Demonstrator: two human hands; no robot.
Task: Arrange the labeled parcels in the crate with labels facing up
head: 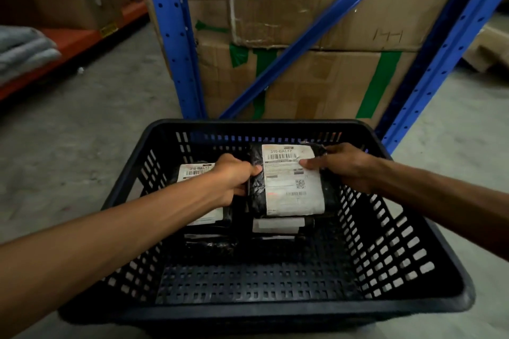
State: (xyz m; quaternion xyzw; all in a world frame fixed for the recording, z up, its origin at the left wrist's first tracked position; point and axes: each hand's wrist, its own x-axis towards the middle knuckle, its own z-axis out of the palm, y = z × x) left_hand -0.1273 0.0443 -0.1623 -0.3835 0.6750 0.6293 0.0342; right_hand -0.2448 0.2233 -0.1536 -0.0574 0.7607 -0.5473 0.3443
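Observation:
A black perforated crate point(407, 250) stands on the floor in front of me. Both hands hold a black-wrapped parcel point(292, 181) over the crate's far half, its white label facing up. My left hand point(234, 176) grips the parcel's left edge. My right hand point(338, 165) holds its right edge with the thumb on the label. To the left, a second labeled parcel point(192, 172) lies label up, partly hidden by my left arm. Beneath the held parcel more parcels point(275, 226) show white label strips.
A blue steel rack upright point(176, 44) and diagonal brace point(311, 33) stand just behind the crate, with stacked cardboard boxes point(316, 74) inside. An orange shelf beam point(82, 41) with folded grey cloth point(22, 55) is at the left. The crate's near half shows bare bottom.

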